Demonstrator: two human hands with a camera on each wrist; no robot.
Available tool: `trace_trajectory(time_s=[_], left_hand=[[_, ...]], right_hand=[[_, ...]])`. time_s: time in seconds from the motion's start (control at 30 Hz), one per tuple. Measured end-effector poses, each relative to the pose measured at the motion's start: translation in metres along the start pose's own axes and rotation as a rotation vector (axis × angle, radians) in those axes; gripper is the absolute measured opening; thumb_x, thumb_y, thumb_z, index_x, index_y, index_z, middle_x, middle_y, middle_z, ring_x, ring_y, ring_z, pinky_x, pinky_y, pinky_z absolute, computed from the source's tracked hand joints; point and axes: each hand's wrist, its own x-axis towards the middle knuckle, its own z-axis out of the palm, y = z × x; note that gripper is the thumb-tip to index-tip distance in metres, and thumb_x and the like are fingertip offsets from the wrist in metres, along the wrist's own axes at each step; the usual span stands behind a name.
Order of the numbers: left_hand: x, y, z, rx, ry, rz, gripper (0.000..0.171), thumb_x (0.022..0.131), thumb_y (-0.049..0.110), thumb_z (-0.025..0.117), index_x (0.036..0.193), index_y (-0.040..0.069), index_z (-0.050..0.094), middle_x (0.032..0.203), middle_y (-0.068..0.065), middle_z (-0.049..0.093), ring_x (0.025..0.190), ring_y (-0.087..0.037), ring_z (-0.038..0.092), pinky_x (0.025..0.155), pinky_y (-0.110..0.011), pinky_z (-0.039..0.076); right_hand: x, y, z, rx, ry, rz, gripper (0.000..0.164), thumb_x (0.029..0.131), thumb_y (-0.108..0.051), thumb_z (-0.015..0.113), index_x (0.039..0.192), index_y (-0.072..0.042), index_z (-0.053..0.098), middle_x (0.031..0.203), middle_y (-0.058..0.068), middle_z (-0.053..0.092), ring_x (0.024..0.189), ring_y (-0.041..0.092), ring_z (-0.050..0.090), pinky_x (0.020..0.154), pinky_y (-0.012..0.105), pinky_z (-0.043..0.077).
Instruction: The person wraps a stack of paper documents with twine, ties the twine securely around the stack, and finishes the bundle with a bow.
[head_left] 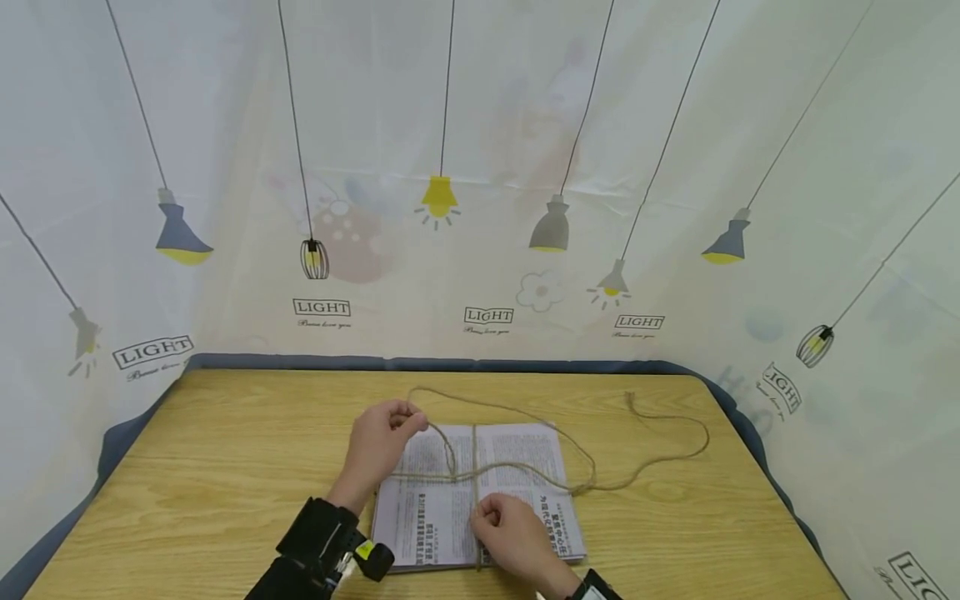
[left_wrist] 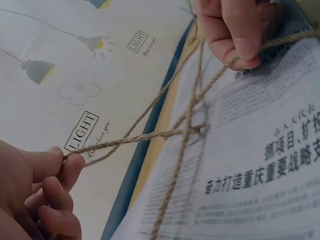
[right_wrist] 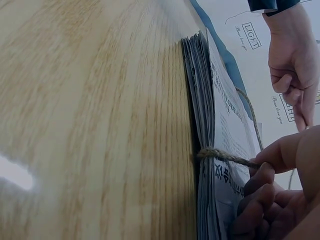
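Observation:
A stack of newspapers (head_left: 525,446) lies flat on the table, with jute twine (left_wrist: 172,185) crossing over its top sheet both ways. My left hand (head_left: 381,442) is raised over the stack's back left part, pinching a length of twine between thumb and index finger. That length runs tautly to the crossing in the left wrist view. Lower down, near the stack's front edge, my right hand (head_left: 517,533) pinches the front-to-back strand. In the right wrist view this strand bends over the edge of the layered papers (right_wrist: 197,80) up to the right fingertips (right_wrist: 262,172).
Loose twine (head_left: 517,408) loops behind the stack, and its tail (head_left: 697,450) winds across the right side of the wooden table (head_left: 225,467). A pale curtain (head_left: 487,100) printed with lamps surrounds the table's back and sides, with a blue hem (head_left: 525,365).

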Motion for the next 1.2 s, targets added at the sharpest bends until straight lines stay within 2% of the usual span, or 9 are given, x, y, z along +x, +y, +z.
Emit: trace_trajectory(time_s=[0.13,0.27,0.47,0.63,0.73,0.9,1.2], left_hand=[[0.000,-0.006,0.009,0.098,0.015,-0.003,0.013,0.094,0.028,0.066,0.088,0.017,0.069,0.087,-0.003,0.073,0.078,-0.014,0.059,0.070,-0.029,0.041],[-0.002,-0.014,0.016,0.200,0.020,0.034,0.011,0.091,0.028,0.069,0.084,0.019,0.067,0.082,0.003,0.071,0.076,-0.010,0.061,0.069,-0.028,0.043],[-0.006,-0.020,0.021,0.259,-0.003,0.082,0.011,0.091,0.026,0.069,0.082,0.020,0.067,0.077,0.004,0.066,0.066,-0.010,0.054,0.064,-0.028,0.039],[-0.008,-0.019,0.026,0.281,-0.085,0.113,0.009,0.091,0.023,0.069,0.082,0.020,0.067,0.085,0.004,0.067,0.071,-0.008,0.056,0.066,-0.028,0.042],[-0.009,-0.017,0.028,0.277,-0.123,0.136,0.009,0.091,0.020,0.068,0.084,0.018,0.064,0.084,0.004,0.065,0.073,-0.009,0.056,0.067,-0.028,0.043],[-0.010,-0.017,0.030,0.274,-0.139,0.149,0.008,0.092,0.020,0.067,0.085,0.019,0.063,0.084,0.004,0.065,0.074,-0.009,0.057,0.067,-0.029,0.043],[-0.008,-0.017,0.039,0.287,-0.169,0.192,0.005,0.091,0.022,0.069,0.087,0.019,0.070,0.082,0.005,0.066,0.067,-0.008,0.053,0.064,-0.028,0.042]], right_hand=[[0.000,0.000,-0.001,0.023,-0.018,0.022,0.014,0.089,-0.026,0.062,0.080,-0.015,0.066,0.066,-0.008,0.056,0.057,0.007,0.048,0.054,0.022,0.036],[-0.001,0.000,-0.001,0.032,-0.013,0.022,0.015,0.090,-0.027,0.062,0.080,-0.015,0.066,0.066,-0.009,0.056,0.058,0.006,0.048,0.054,0.022,0.036],[-0.002,0.001,-0.002,0.061,-0.019,0.019,0.015,0.090,-0.027,0.062,0.082,-0.015,0.067,0.068,-0.008,0.058,0.058,0.006,0.049,0.053,0.021,0.036],[-0.001,0.003,-0.003,0.088,-0.041,0.011,0.018,0.091,-0.028,0.061,0.087,-0.012,0.068,0.070,-0.006,0.060,0.058,0.007,0.049,0.054,0.022,0.036],[0.000,0.005,-0.003,0.100,-0.050,0.011,0.020,0.092,-0.029,0.061,0.088,-0.011,0.068,0.070,-0.006,0.059,0.058,0.008,0.048,0.054,0.022,0.036],[-0.001,0.006,-0.002,0.108,-0.051,0.013,0.019,0.092,-0.029,0.062,0.088,-0.011,0.068,0.069,-0.006,0.058,0.058,0.007,0.048,0.053,0.021,0.036],[0.000,0.007,-0.002,0.092,-0.053,0.027,0.017,0.092,-0.028,0.060,0.087,-0.014,0.066,0.070,-0.007,0.058,0.058,0.007,0.048,0.053,0.021,0.036]])
